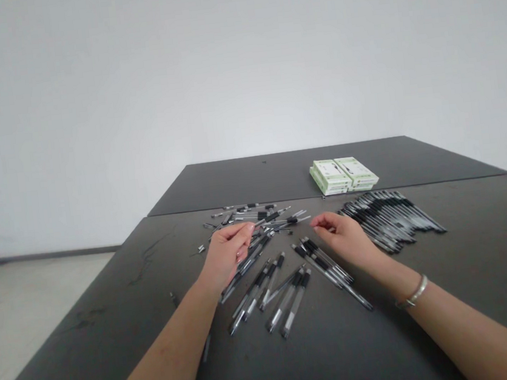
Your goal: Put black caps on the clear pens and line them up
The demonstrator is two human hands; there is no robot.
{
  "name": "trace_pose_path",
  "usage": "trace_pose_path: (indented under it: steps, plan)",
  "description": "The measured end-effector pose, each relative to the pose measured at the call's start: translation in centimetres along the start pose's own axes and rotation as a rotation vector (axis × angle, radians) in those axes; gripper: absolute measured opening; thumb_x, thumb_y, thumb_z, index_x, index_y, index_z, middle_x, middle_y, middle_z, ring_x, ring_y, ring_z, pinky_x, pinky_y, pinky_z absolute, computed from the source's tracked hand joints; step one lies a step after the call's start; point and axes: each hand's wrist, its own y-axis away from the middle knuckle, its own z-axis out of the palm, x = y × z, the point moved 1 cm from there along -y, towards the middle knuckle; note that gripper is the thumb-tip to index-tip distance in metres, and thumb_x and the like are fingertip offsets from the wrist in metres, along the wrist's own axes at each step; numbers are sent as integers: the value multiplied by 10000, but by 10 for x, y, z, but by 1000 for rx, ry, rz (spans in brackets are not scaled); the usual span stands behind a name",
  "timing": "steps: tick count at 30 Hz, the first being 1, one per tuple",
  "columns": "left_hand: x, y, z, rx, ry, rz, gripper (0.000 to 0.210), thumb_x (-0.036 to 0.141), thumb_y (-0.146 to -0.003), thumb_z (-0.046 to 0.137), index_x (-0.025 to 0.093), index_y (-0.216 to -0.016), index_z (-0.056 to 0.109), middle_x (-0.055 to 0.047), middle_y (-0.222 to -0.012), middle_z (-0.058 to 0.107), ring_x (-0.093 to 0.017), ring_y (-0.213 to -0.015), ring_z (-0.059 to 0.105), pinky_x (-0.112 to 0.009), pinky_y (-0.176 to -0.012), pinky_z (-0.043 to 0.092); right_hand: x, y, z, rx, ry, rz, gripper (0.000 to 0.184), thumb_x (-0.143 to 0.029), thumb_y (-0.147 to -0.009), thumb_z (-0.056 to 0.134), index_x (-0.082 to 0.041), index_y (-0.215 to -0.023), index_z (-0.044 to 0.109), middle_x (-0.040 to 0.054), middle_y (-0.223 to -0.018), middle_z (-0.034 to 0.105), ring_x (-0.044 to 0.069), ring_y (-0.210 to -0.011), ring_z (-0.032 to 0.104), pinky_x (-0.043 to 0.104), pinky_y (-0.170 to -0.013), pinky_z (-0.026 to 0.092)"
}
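My left hand [228,251] pinches a clear pen with a black grip [271,217], which points up and right from the fingertips. To its right, my right hand [343,234] is curled with thumb and fingers together; whatever may be between them is too small to make out. Loose pens lie below and between the hands, among them a pair of clear pens [297,304] and a slanting group [329,267]. Behind the left hand is a jumble of pen parts [249,215]. Close beyond the right hand lies a row of capped pens [389,217].
Green and white boxes [346,174] are stacked on the far dark table section. A seam [237,206] runs across the dark tabletop [113,328]. Small loose pieces [201,249] lie left of the pen parts. A white wall [239,63] stands behind.
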Motion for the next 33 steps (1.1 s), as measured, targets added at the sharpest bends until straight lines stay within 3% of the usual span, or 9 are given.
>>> trace_pose_path:
  steps: [12,19,26,33]
  plan:
    - [2,0,-1,35,23,28,220,327,-770,703,113,-733,670,59,-534,404,-15,-402,254,-164,-361,173,-15,-13,23,-193,352,-202,259,-120,-781,552,-154,-980,713,79,-995,689,160,-771,624,265,-755,466]
    - [6,2,1,37,26,30,234,331,-760,707,111,-697,658,61,-523,390,-16,-398,250,-167,-358,169,-21,-35,35,-265,566,-232,211,-208,-835,557,-158,-959,720,92,-963,709,211,-945,621,273,-853,426]
    - [7,2,0,34,20,15,231,329,-749,718,113,-699,652,74,-511,335,-21,-406,233,-168,-362,156,-22,-41,49,-293,591,-209,156,-272,-822,592,-181,-862,712,82,-885,705,215,-850,632,274,-744,418]
    - [6,2,-1,28,21,17,235,327,-749,719,117,-677,641,72,-515,331,-21,-412,231,-168,-364,154,-20,-38,47,-312,579,-215,122,-256,-801,599,-182,-844,686,61,-869,689,185,-804,621,248,-700,405]
